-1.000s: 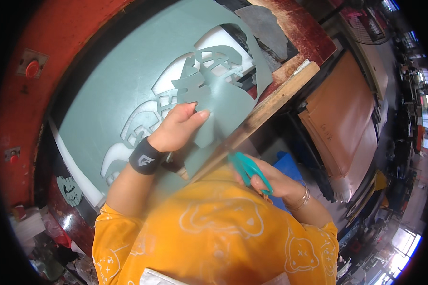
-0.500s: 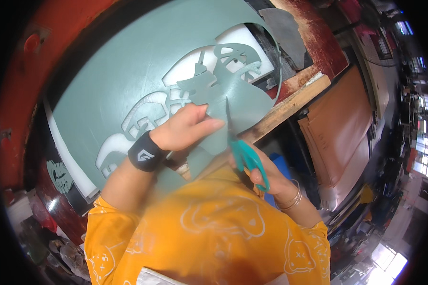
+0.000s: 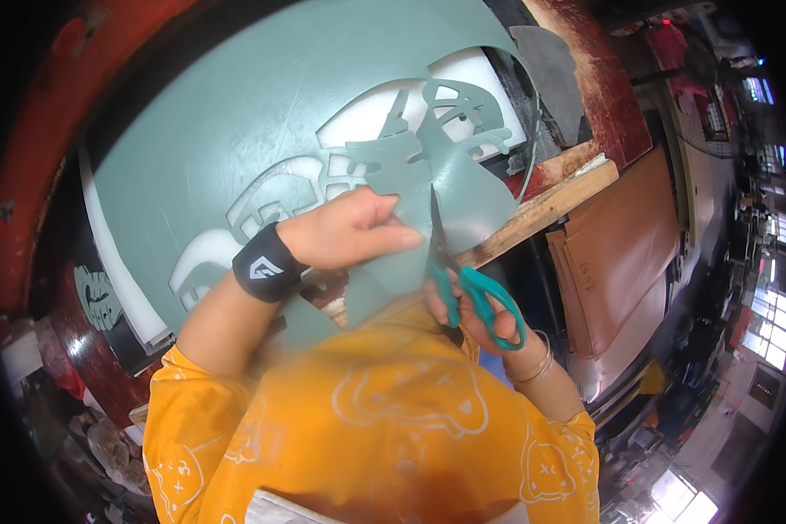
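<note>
A large grey-green sheet [image 3: 210,122] with shaped cut-outs lies over a white board [image 3: 375,113]. My left hand [image 3: 349,231], with a black wristband above it, pinches the near part of the sheet between thumb and fingers. In my right hand [image 3: 472,319] are scissors [image 3: 489,301] with teal handles, my fingers through the loops. Their dark blades point away from me into the sheet, just right of my left thumb, and are parted. The sheet is split along the blades' line, and its near end hangs toward my yellow shirt.
A wooden bar [image 3: 550,210] runs along the table's near right edge. Brown sheets [image 3: 616,253] are stacked to the right. A grey scrap [image 3: 550,74] lies at the far right, and a red machine frame [image 3: 39,113] stands at the left.
The scissors' handles have spread and the blades have parted. The sheet and my left hand appear slightly farther right in the view.
</note>
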A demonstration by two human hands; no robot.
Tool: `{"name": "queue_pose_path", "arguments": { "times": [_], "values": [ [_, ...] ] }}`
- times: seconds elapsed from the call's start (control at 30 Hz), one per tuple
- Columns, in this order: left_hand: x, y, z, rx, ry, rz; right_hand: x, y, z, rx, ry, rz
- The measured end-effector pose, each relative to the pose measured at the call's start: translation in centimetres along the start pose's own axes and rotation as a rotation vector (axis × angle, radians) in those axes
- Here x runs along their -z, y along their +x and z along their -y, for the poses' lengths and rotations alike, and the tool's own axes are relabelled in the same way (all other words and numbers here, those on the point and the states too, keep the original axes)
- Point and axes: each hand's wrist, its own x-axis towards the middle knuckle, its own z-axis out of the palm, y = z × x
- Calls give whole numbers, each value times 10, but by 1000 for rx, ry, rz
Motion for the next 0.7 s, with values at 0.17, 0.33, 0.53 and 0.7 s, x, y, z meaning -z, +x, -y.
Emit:
{"name": "queue_pose_path", "arguments": {
  "times": [0.17,0.33,0.53,0.7],
  "values": [
    [2,-3,-6,43,157,-13,1,-4,8,39,-254,-99],
    [4,-3,-7,152,419,-28,-4,7,37,-240,-498,-188],
    [5,-3,-11,129,385,-23,-1,8,49,-266,-480,-156],
    [5,-5,-18,178,363,-13,9,9,58,-317,-608,-162]
  ]
}}
